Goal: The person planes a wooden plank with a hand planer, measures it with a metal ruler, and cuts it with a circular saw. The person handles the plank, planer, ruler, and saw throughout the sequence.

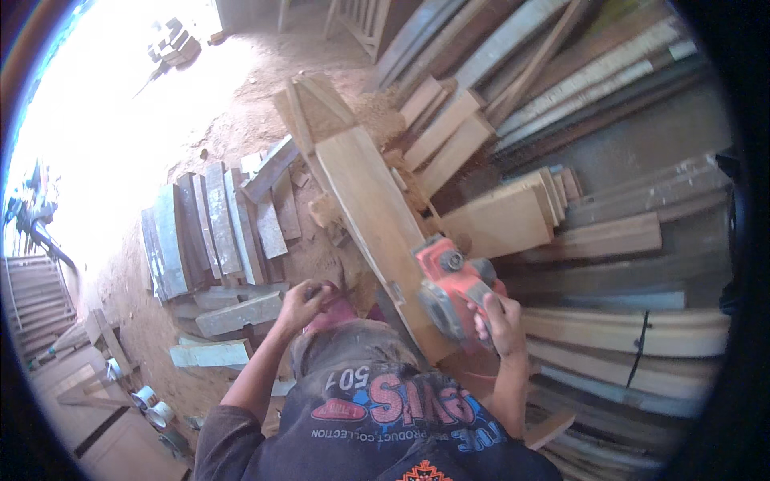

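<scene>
My right hand (499, 321) is wrapped round the rear handle of a red electric planer (459, 282). The planer is at the right edge of a long, pale wooden board (365, 188), near the board's close end. Whether its sole touches the wood cannot be made out. My left hand (305, 303) is closed beside my knee, left of the board; what its fingers hold, if anything, is hidden. The board slants from far left to near right, close to my legs.
Several grey planks (220, 220) lie on the sandy floor at left. Sawn pale boards (509, 215) and long stacked timbers (626, 329) fill the right side. Wood shavings (377, 112) are heaped beside the board's far end. A slatted wooden piece (361, 22) stands at the back.
</scene>
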Motion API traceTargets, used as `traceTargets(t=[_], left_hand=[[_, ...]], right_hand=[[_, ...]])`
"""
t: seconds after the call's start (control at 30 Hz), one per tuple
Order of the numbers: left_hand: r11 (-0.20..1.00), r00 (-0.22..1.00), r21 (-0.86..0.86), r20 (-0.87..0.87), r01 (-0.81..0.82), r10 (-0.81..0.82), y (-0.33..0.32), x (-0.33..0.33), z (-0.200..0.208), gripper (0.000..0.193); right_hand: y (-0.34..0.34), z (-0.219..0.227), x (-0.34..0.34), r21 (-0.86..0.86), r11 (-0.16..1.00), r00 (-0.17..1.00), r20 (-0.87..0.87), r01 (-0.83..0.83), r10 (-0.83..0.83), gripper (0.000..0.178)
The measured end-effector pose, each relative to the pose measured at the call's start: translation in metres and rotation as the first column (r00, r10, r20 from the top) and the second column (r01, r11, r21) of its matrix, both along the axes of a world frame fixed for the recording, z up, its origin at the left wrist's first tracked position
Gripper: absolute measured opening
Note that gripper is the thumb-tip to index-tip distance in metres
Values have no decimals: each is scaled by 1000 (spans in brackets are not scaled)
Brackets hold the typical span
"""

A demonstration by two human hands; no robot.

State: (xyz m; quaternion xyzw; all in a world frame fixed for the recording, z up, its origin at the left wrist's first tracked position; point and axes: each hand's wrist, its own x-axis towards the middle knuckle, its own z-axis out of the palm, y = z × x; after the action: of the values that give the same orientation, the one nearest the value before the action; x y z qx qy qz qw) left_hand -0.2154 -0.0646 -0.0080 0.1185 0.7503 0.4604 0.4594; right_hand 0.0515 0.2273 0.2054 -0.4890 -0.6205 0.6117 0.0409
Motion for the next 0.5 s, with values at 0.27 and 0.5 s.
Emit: traceTargets(t=[0.27, 0.5], left_hand=[[917, 878, 105, 266, 384, -398, 62, 127, 13, 70], [979, 870, 164, 457, 119, -183, 76, 194, 29, 84]], right_hand=[[-85, 22, 232, 92, 917, 918, 47, 389, -394, 63], [-131, -12, 332, 37, 894, 889, 99, 446, -448, 57]])
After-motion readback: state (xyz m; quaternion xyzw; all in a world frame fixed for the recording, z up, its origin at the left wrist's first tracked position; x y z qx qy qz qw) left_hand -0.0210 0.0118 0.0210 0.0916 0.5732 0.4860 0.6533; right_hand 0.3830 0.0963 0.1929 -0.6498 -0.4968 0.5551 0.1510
